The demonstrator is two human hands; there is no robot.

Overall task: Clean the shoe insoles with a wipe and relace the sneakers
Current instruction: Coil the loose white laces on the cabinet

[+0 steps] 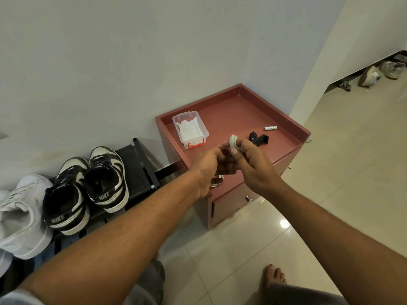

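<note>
The person is holding both hands together over the front edge of the red worktop (242, 111); the left hand (209, 166) and the right hand (253, 159) are touching at the fingertips, fingers curled; between them they are gripping a white lace (233, 143), which is sitting in a few loops round one fingertip; which hand that finger belongs to cannot be told; a short striped stretch of the lace is hanging out below the left hand, just above the worktop's front rim.

On the worktop a clear plastic box (190, 128) with an orange latch is standing near the back left corner, white wipes (189, 127) lying inside it; a small black object (259, 138) is lying just behind the hands; a white battery (270, 128) is lying a little further back.

To the left, a pair of black and white sneakers (88, 186) is sitting side by side, heels toward the camera, on a black shoe rack (136, 159), laces threaded; a white sneaker (24, 212) is resting beside them at the far left.

A bare foot (275, 275) is standing on the tiled floor (341, 172).
</note>
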